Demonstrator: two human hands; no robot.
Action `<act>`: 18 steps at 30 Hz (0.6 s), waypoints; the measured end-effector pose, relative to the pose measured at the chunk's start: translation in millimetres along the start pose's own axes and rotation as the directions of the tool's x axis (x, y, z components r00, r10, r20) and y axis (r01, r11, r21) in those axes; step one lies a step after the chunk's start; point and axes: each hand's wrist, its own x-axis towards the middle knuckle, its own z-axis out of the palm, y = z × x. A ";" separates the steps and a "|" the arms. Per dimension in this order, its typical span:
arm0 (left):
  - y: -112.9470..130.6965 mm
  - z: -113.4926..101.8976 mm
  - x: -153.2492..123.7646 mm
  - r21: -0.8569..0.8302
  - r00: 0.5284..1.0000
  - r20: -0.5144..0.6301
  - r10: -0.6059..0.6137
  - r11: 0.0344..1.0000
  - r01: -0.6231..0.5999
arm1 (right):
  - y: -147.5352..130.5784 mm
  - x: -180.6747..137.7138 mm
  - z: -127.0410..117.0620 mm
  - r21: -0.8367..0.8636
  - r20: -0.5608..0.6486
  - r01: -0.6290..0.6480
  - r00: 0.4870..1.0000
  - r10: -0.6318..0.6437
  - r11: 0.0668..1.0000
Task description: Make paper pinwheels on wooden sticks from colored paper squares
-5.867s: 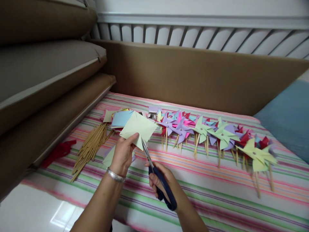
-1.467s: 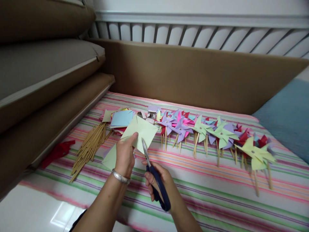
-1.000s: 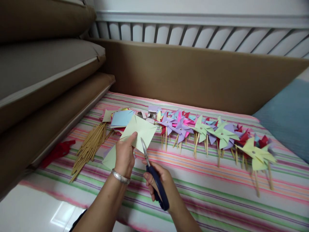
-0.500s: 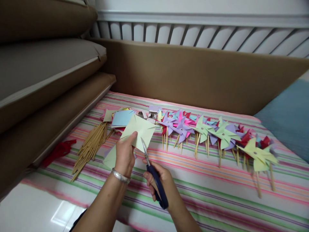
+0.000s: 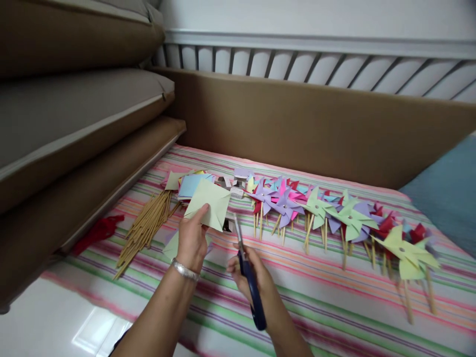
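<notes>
Plainly, in the single head view, the left hand (image 5: 191, 238) is raised over the striped cloth (image 5: 334, 297) and pinches a pale green paper square (image 5: 210, 206) at its near corner, thumb on top and fingers underneath, so the sheet stands up tilted away from the person. A silver bracelet (image 5: 185, 270) circles that wrist. The right hand (image 5: 256, 277) is closed around the dark blue handles of the scissors (image 5: 253, 292), whose blades point up and away; their tip lies just beside the square's lower right edge. The blades are blurred, so whether they are parted or touch the paper cannot be told. The two hands are near each other but do not touch. Under the left hand a second pale green sheet (image 5: 171, 245) lies flat on the cloth. To the left a bundle of wooden sticks (image 5: 147, 233) lies fanned out, with a red scrap (image 5: 98, 230) further left beside the brown cushions (image 5: 74, 124). Behind the held square sits a stack of coloured paper squares (image 5: 193, 183). From there a row of pinwheels (image 5: 316, 208) on sticks runs off to the right across the cloth, ending near a blue cushion (image 5: 446, 193).
</notes>
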 end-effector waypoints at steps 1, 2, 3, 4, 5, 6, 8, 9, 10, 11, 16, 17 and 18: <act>-1.4 0.6 -2.0 -0.007 0.999 0.016 -0.038 0.999 0.039 | -3.5 0.0 -2.0 0.010 -0.047 0.027 0.999 -0.027 1.000; -4.0 1.7 -5.3 -0.013 0.995 0.046 -0.086 0.996 0.087 | -8.1 -1.1 -3.6 0.023 -0.093 0.052 0.994 -0.050 0.998; -7.8 3.2 -9.7 -0.014 0.987 0.086 -0.137 0.990 0.138 | -13.4 -3.1 -4.8 0.041 -0.131 0.069 0.989 -0.063 0.997; -12.5 5.0 -15.1 -0.008 0.975 0.130 -0.183 0.983 0.185 | -19.0 -5.4 -5.4 0.064 -0.156 0.077 0.986 -0.066 0.995; -17.9 6.8 -21.2 0.006 0.960 0.172 -0.221 0.975 0.224 | -24.4 -7.7 -5.7 0.100 -0.180 0.084 0.982 -0.065 0.991; -23.6 8.4 -27.6 0.028 0.946 0.208 -0.250 0.968 0.250 | -29.2 -9.5 -5.7 0.137 -0.196 0.089 0.979 -0.061 0.987; -34.5 10.9 -39.6 0.087 0.925 0.256 -0.280 0.960 0.267 | -36.2 -10.9 -6.7 0.189 -0.227 0.105 0.972 -0.060 0.976; -38.7 11.5 -44.3 0.114 0.920 0.269 -0.284 0.958 0.262 | -38.5 -10.5 -8.3 0.197 -0.245 0.114 0.967 -0.064 0.974; -41.7 11.8 -47.5 0.138 0.917 0.279 -0.286 0.957 0.257 | -40.2 -9.6 -10.9 0.195 -0.264 0.122 0.962 -0.068 0.973; -43.0 11.6 -49.1 0.162 0.913 0.287 -0.290 0.954 0.252 | -41.5 -8.3 -14.4 0.186 -0.276 0.127 0.958 -0.072 0.974; -28.2 6.0 -33.7 0.317 0.878 0.337 -0.340 0.919 0.234 | -50.8 -4.5 -37.7 0.034 -0.172 0.076 0.983 -0.069 0.997; -23.5 4.3 -28.5 0.358 0.868 0.354 -0.349 0.908 0.219 | -53.5 -4.7 -41.2 -0.007 -0.150 0.053 0.987 -0.054 0.999; -19.4 2.6 -23.5 0.412 0.853 0.369 -0.369 0.888 0.206 | -56.1 -5.1 -43.8 -0.043 -0.134 0.033 0.990 -0.039 0.999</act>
